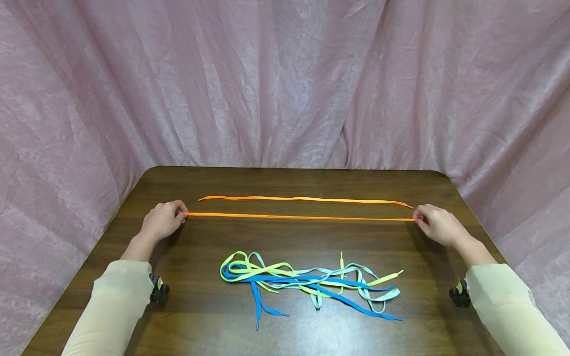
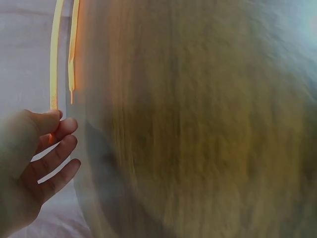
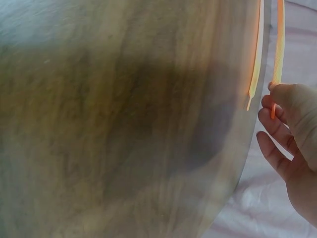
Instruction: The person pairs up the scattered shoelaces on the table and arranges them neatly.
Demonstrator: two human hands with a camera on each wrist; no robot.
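Note:
An orange shoelace point(image 1: 298, 217) is stretched straight between both hands above the table. My left hand point(image 1: 164, 219) pinches its left end between thumb and forefinger, and the left wrist view shows the held lace point(image 2: 54, 59) running up from that pinch. At the other end my right hand point(image 1: 438, 225) pinches the lace, its orange tip point(image 3: 273, 111) poking out below the thumb in the right wrist view. Just behind lies a second orange shoelace point(image 1: 294, 199), nearly straight on the table and touched by neither hand.
Nearer the front of the brown wooden table point(image 1: 196, 316) lies a loose tangle of blue point(image 1: 257, 296), yellow-green point(image 1: 385, 279) and pale turquoise point(image 1: 392, 295) shoelaces. A pink curtain point(image 1: 285, 89) hangs behind the table and along its sides.

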